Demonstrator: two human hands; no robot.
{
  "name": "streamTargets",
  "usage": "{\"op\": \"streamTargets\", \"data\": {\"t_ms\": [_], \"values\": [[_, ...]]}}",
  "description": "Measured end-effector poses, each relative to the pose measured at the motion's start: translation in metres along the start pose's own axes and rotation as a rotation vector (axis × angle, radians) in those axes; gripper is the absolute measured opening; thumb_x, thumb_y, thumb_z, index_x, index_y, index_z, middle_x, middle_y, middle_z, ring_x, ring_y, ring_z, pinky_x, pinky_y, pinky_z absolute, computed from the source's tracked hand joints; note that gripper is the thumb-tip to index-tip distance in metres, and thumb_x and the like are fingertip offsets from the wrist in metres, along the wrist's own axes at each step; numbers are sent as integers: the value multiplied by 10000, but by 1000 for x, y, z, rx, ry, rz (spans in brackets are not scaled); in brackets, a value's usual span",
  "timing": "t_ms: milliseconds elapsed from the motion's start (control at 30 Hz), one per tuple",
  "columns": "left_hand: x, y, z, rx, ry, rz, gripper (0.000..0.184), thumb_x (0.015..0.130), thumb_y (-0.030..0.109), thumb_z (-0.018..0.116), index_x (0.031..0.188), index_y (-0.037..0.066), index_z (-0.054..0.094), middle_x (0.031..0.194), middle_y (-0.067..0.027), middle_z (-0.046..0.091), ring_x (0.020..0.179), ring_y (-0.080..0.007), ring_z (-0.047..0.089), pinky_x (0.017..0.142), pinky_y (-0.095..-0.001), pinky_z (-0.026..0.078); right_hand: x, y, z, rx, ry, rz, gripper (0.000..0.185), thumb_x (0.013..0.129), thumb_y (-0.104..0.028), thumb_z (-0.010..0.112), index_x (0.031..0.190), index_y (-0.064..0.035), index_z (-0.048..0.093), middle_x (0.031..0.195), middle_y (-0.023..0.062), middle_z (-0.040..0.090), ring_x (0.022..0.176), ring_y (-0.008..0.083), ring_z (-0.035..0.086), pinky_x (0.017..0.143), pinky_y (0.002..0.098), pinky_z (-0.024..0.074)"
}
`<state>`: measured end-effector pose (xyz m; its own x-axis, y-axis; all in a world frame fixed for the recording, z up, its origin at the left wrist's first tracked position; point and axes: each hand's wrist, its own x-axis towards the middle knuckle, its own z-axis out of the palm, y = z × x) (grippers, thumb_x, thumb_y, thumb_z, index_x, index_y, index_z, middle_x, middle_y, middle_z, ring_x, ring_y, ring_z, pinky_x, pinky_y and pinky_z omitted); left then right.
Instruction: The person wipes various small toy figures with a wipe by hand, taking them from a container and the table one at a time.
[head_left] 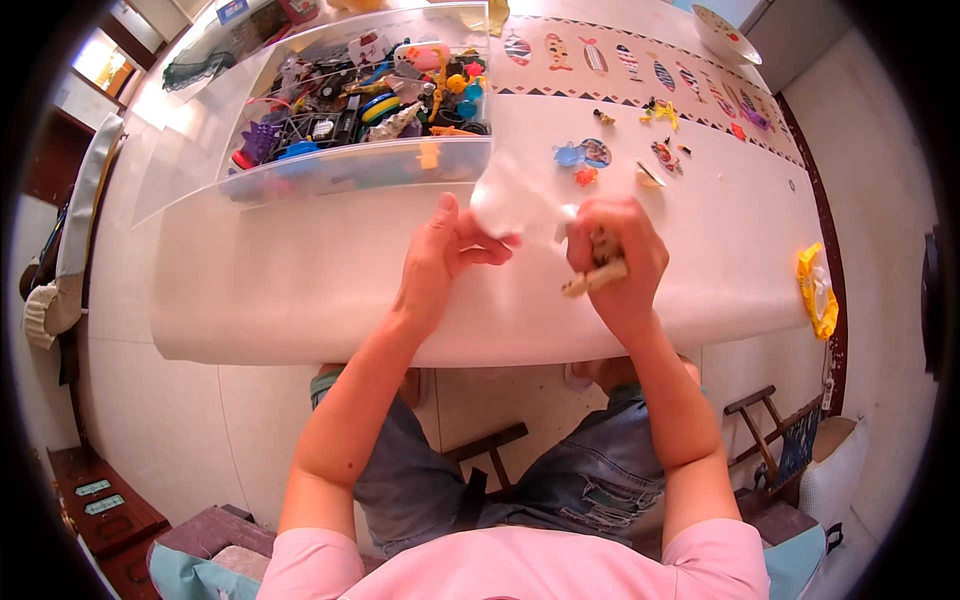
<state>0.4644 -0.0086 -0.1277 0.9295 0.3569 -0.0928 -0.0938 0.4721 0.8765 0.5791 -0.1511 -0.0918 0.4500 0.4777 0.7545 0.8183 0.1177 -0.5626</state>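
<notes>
Ideally, we steady the brown toy (598, 278) above the table's near side (300, 280), fingers of our right hand (622, 245) curled round it, easing the white cloth (512, 200) smooth, far-left; whether our left hand (440, 245) pinches it, we cannot tell.

A fish-printed runner (640, 65) is being displayed along the far side of the table (300, 270). A round plate (726, 35) is being observed near the runner's right end. Dark netting (200, 68) is being noted at far left. At lower left, a brown cabinet (140, 515) is being marked by green labels (93, 488). At right, a stool (800, 440) is being supported by the floor (160, 400).
</notes>
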Motion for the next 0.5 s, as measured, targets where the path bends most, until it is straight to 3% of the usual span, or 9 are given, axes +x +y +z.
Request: {"op": "streamTargets", "data": {"t_ms": [67,167,200,300,333,400,500], "values": [[-5,10,8,-95,-10,-159,690,911,548,257,1158,-46,506,1018,-123,606,903,-190,589,826,-320,441,0,3,-4,-12,-103,-275,257,508,-11,640,732,-88,540,720,19,554,534,139,516,476,240,421],[-4,11,-2,72,-312,-281,778,881,615,227,1156,-58,505,1039,-118,602,900,-180,587,860,-322,422,0,-1,-1,-74,-192,-585,214,531,-74,630,718,-119,536,757,6,570,560,137,529,469,236,425],[-3,9,-4,-98,-328,-295,606,906,503,372,1116,-42,534,1042,-94,603,901,-160,585,840,-312,436,-2,-7,1,-85,-239,-617,197,560,-110,623,737,-138,540,764,-7,570,602,130,553,483,237,443],[-6,7,2,4,-99,-144,385,884,316,537,1068,-22,554,1017,-66,608,889,-130,583,799,-287,457,-9,-8,3,-105,-371,-559,197,571,-120,609,755,-142,542,763,-12,571,623,119,569,511,233,461],[-5,7,2,-68,-55,-103,337,863,266,570,1054,-11,563,995,-51,612,876,-116,578,783,-279,458,-7,-7,0,-91,-429,-500,208,583,-67,635,754,-128,535,755,-17,565,621,129,571,510,260,468],[-2,7,0,-210,31,-14,264,821,166,636,1026,10,581,953,-21,618,849,-86,570,751,-263,460,-8,-3,4,19,-324,-295,224,609,-27,641,782,-116,530,754,-4,562,601,150,561,501,273,461],[-4,14,2,266,226,94,205,799,99,628,983,24,583,922,-23,613,829,-96,564,724,-278,455,-5,-8,2,204,-323,142,346,657,8,640,936,-90,462,762,46,566,594,195,550,529,280,452]]}}
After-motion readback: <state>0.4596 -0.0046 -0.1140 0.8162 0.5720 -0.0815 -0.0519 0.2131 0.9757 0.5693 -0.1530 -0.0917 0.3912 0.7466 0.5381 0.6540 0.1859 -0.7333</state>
